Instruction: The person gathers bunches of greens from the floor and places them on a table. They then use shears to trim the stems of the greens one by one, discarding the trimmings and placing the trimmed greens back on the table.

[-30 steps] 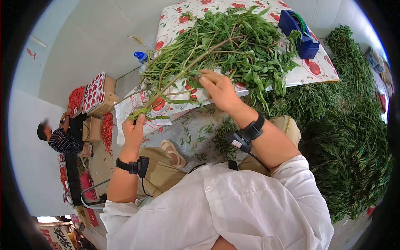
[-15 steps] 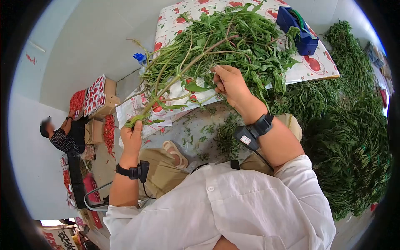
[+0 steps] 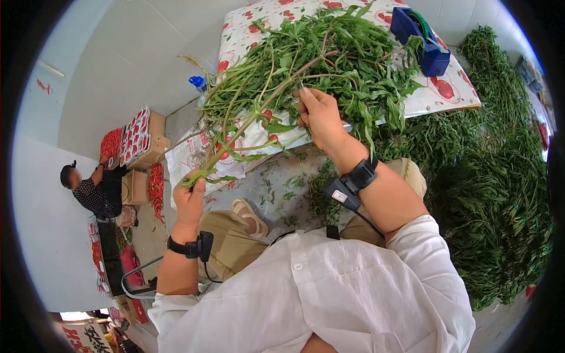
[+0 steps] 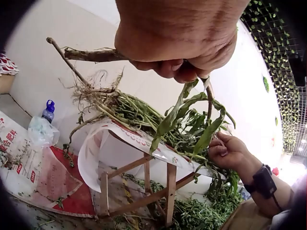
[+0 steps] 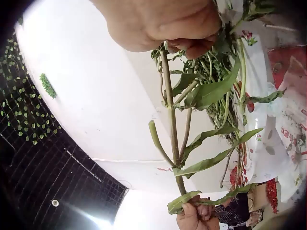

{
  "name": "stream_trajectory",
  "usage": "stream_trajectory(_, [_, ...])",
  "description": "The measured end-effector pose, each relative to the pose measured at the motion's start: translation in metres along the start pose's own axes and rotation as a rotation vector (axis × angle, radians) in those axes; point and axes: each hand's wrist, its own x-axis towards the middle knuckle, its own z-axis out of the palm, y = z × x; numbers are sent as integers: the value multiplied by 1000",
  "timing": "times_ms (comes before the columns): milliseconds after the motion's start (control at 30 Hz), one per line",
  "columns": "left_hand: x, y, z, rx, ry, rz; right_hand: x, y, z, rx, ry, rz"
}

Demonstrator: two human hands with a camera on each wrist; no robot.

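In the head view my left hand (image 3: 189, 203) grips the lower end of a long leafy stem (image 3: 271, 96), which slants up over a heap of cut plants (image 3: 359, 76) on the patterned tablecloth (image 3: 429, 105). My right hand (image 3: 322, 120) is beside the stem's middle, thumb and forefinger pinching a small, thin, shiny thing (image 3: 301, 81), too small to identify. The left wrist view has my left hand (image 4: 177, 38) round the stem and my right hand (image 4: 229, 152) with curled fingers. From the right wrist, the branching stem (image 5: 171, 115) runs below my right hand (image 5: 165, 24).
A blue tape dispenser (image 3: 434, 60) stands at the table's right. Large green plant piles (image 3: 494, 206) cover the floor on the right. At left are a seated person (image 3: 94, 191), cardboard boxes (image 3: 135, 187) and red peppers (image 3: 156, 185). A blue-capped bottle (image 3: 197, 82) is behind the table's left side.
My right hand has come off the stem's lower leaves and shifted right, then slightly up beside the stem. My left hand keeps its grip, having moved a little downward.
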Motion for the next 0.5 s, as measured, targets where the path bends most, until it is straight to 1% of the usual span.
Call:
stream_trajectory(133, [0, -1, 1, 13, 1, 6, 1, 2, -1, 1, 40, 5])
stream_trajectory(233, [0, 0, 1, 14, 18, 1, 1, 4, -2, 89, 70, 24])
stream_trajectory(333, [1, 0, 0, -16, 54, -16, 1, 5, -3, 127, 67, 8])
stream_trajectory(433, [2, -1, -6, -13, 51, -15, 0, -2, -6, 155, 86, 68])
stream_trajectory(500, [2, -1, -9, 17, 41, -3, 4, -2, -8, 134, 56, 71])
